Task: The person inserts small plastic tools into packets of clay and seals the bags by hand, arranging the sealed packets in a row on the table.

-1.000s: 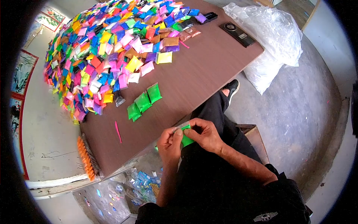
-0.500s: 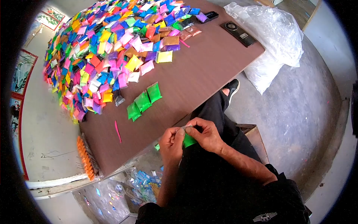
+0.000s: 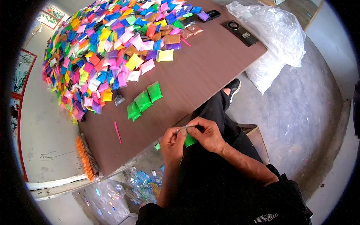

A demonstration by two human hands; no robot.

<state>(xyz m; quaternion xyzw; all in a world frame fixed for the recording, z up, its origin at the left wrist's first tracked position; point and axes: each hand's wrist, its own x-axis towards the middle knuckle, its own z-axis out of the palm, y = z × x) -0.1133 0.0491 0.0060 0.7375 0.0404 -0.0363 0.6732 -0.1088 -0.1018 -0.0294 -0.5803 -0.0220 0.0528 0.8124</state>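
Clock dial: centred on the two hands, 12 toward the frame's top.
Left hand: thumb and forefinger pinched on the packet's upper edge.
Right hand: thumb and forefinger pinched on the same edge, beside the left.
Green packet: between both hands, above the dark-clad lap; partly hidden by the fingers.
Three green packets: in a slanting row at 10 o'clock, on the table.
Packet pile: many-coloured, heaped across the table from 10 to 11 o'clock.
Pink stick: thin, slightly curved, at 9 o'clock.
Orange object: long and ridged, at the table's end, between 8 and 9.
Black device: flat, oblong, with a round disc, at 1 o'clock.
Surfaces: brown, smooth table; glossy plastic packets, pillow-shaped.
Clear plastic bag: crinkled, beyond the table edge, between 1 and 2; contents indistinct.
Black tray: shallow, near 12; a purple packet at its end, inside or against it unclear.
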